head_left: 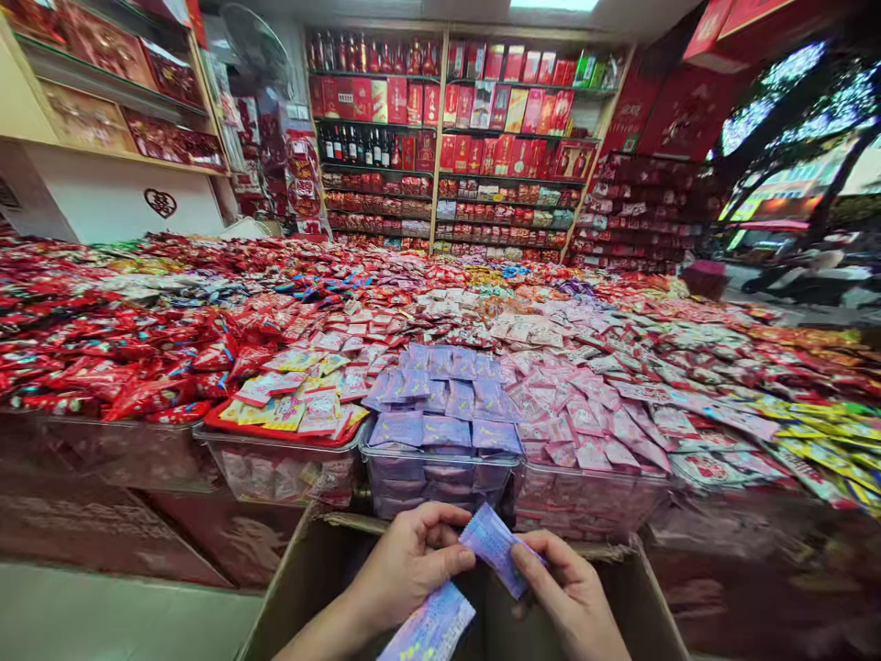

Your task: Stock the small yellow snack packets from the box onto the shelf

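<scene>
Both hands are over an open cardboard box (647,588). A small purple packet (494,549) is stretched between them: my left hand (418,565) pinches its upper left end, and my right hand (565,588) pinches its right side between thumb and fingers. Below my left hand lies another purple packet (430,626), partly covered by that hand; whether the hand touches it I cannot tell. Just beyond the box stands a clear bin (440,464) heaped with rows of similar purple packets (447,399).
Left of the purple packets is a bin of yellow and pink packets (303,399); right of them, pink packets (585,413). Red packets (138,367) fill the left side. Shelves (440,138) with bottles and red boxes stand behind. Floor (103,610) shows at lower left.
</scene>
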